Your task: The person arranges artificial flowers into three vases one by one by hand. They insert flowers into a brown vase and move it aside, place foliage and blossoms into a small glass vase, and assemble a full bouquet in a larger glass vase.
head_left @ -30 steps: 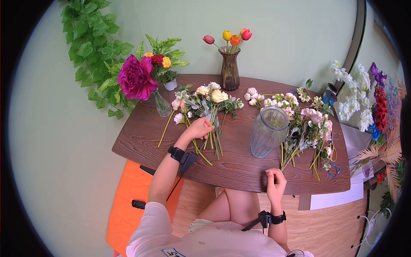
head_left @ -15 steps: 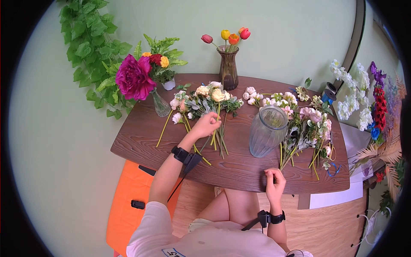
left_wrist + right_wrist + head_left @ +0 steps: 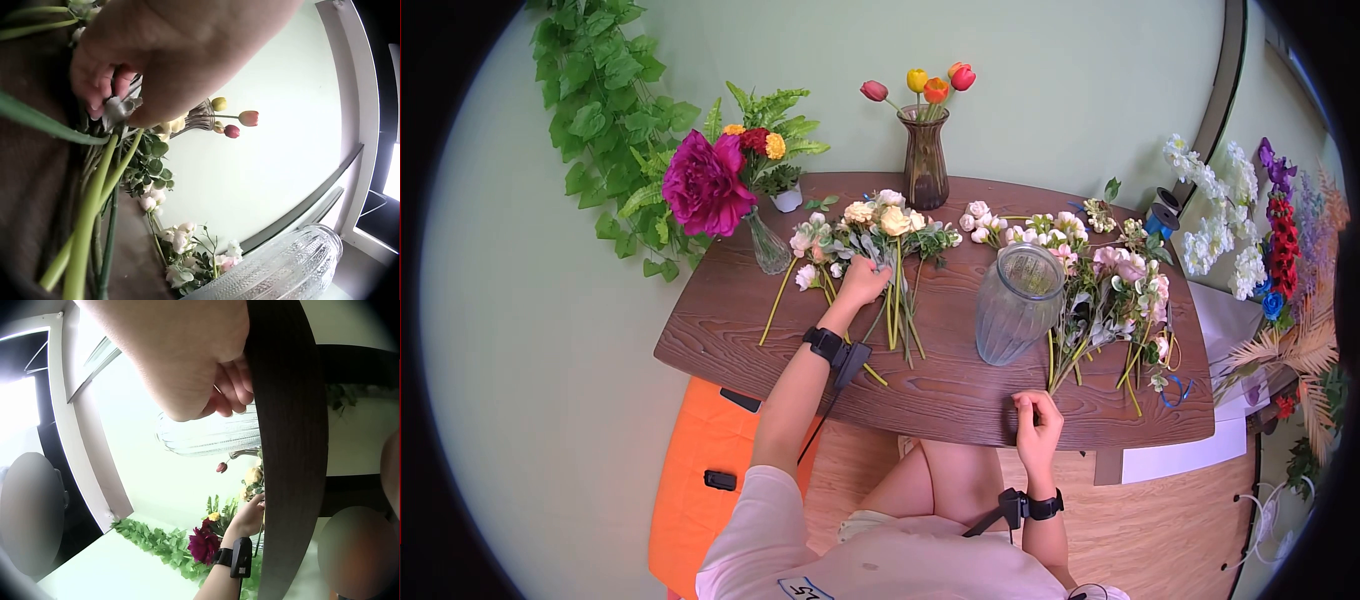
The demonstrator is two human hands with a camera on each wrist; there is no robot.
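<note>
My left hand [image 3: 863, 282] is in among the left bunch of artificial flowers, its fingertips pinching a silvery-grey leaf spray [image 3: 117, 112]. A cream rose [image 3: 894, 221] lies just beyond that hand, and its yellow-green stem [image 3: 94, 212] runs close beside the fingers. Loosely curled and holding nothing, my right hand [image 3: 1038, 420] rests at the table's front edge. Between the two bunches stands an upright ribbed glass vase [image 3: 1017, 310], with nothing in it. Pink and white flowers [image 3: 1122, 265] with leafy stems lie to its right.
At the back of the wooden table [image 3: 740, 310] stands a brown vase [image 3: 926, 165] of tulips. A clear vase [image 3: 769, 245] with a magenta bloom is at the left. Ribbon spools [image 3: 1162, 215] and a blue ribbon loop [image 3: 1178, 391] lie at the right.
My left hand first shifted a cream rose rightward by its stem, then let it go and moved left and away to the silvery leaves. The right hand stays put.
</note>
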